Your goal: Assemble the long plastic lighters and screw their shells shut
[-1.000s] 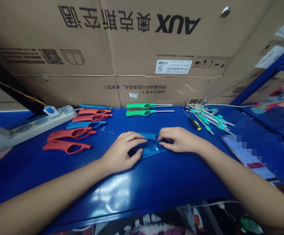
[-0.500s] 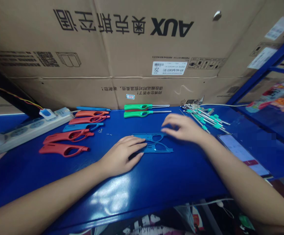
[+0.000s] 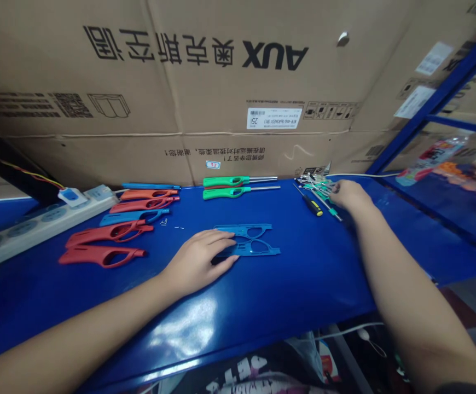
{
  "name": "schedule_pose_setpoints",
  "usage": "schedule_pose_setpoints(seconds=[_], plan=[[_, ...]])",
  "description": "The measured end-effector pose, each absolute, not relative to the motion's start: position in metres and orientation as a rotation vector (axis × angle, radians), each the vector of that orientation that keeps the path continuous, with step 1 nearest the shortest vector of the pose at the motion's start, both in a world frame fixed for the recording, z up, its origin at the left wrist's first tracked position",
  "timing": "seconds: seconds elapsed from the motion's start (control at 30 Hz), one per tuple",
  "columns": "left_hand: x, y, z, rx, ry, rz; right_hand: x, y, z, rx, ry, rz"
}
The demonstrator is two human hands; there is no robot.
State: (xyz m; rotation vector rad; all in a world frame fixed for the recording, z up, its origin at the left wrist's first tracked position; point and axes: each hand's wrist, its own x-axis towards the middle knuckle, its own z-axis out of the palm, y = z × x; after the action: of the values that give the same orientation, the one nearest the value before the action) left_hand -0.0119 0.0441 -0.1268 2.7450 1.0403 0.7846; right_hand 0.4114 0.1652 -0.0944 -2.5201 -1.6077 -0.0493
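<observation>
My left hand (image 3: pixel 199 257) lies flat over the left ends of two blue lighter casing halves (image 3: pixel 258 247), fingers stretched out and thumb apart. The halves lie side by side on the blue table, with their trigger loops showing. At the back right, my right hand (image 3: pixel 350 196) has its fingers bent into a pile of metal lighter tubes with teal parts (image 3: pixel 324 200). The fingertips are closed among the parts; what they pinch is hidden. A black-and-yellow screwdriver (image 3: pixel 314 207) lies just left of that pile.
Red, orange and blue casings (image 3: pixel 102 254) line the left, beside a white power strip (image 3: pixel 49 221). Small metal bits (image 3: pixel 163 222) lie near them. Green lighters (image 3: pixel 225 192) lie at the back, before a cardboard box (image 3: pixel 205 109). A bottle (image 3: pixel 430 158) stands beyond the blue frame (image 3: pixel 439 96).
My right hand has moved right, from beside the blue casing halves to the pile of tubes. My left hand stays on the halves. The screwdriver now shows; the phone is out of sight.
</observation>
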Motion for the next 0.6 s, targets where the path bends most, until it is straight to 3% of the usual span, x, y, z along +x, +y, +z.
schedule_pose_setpoints(seconds=[0.4, 0.6], plan=[[-0.011, 0.044, -0.127, 2.719, 1.034, 0.798, 0.406, 0.161, -0.095, -2.316, -1.648, -0.162], [-0.014, 0.044, -0.125, 2.739, 1.051, 0.795, 0.386, 0.151, -0.078, -1.910, -1.690, -0.244]])
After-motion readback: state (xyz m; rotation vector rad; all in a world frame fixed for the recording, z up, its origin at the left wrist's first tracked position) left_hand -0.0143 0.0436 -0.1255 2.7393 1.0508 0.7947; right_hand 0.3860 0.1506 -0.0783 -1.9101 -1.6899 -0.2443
